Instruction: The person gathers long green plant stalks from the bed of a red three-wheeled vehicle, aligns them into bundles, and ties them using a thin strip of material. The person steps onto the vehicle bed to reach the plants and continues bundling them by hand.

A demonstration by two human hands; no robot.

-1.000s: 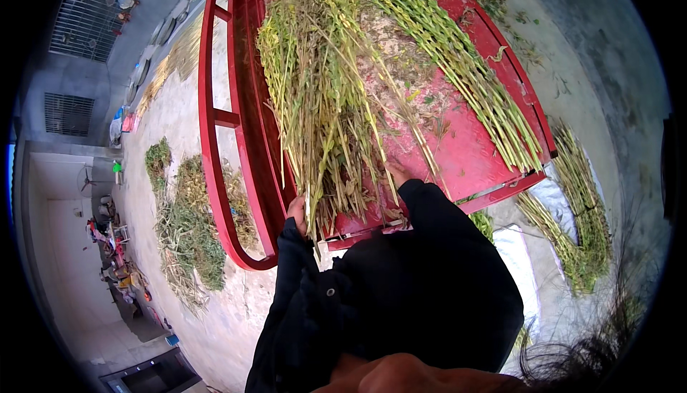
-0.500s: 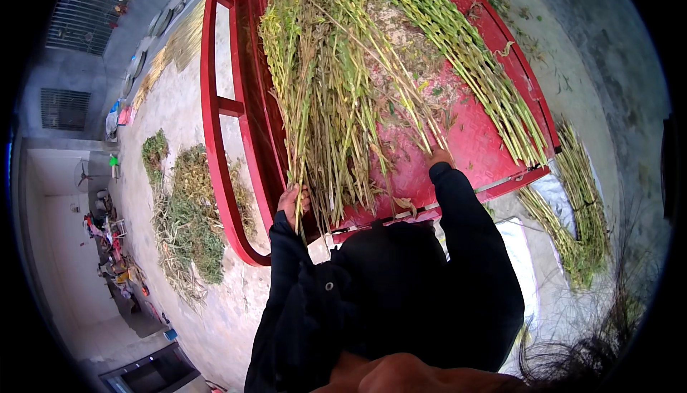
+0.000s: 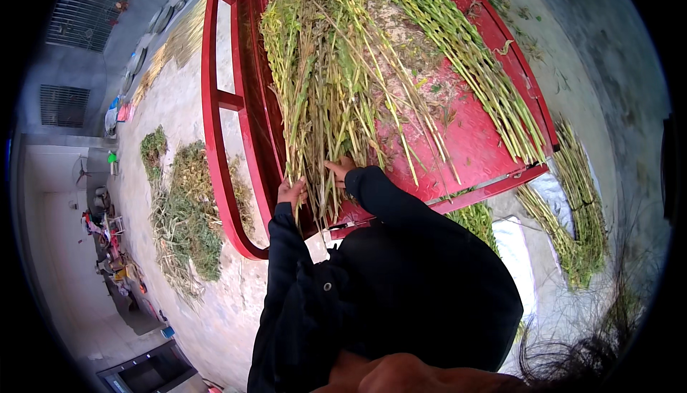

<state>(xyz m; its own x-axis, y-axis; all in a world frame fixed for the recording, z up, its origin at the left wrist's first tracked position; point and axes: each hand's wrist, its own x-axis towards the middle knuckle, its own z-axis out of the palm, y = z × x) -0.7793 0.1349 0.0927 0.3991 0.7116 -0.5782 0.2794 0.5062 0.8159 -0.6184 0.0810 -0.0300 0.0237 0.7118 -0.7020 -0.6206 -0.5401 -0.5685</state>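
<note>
Long dry plant stalks with yellow-green pods lie in a loose heap along the left of a red cart bed. Their bare lower ends point toward me. My left hand is closed round stalk ends at the heap's left edge, by the cart's side. Close beside it on the right, my right hand closes on the stalk ends from the other side; some of its fingers are hidden among them. A few loose stalks fan out to the right of the heap.
Another row of stalks lies along the cart's right side. A red rail bounds the left. Leafy plants are spread on the floor at left. Tied bundles and a white sheet lie at right.
My right hand has moved left from the loose stalks to the heap, close to my left hand. Those loose stalks now lie released on the bed. My left hand has barely moved.
</note>
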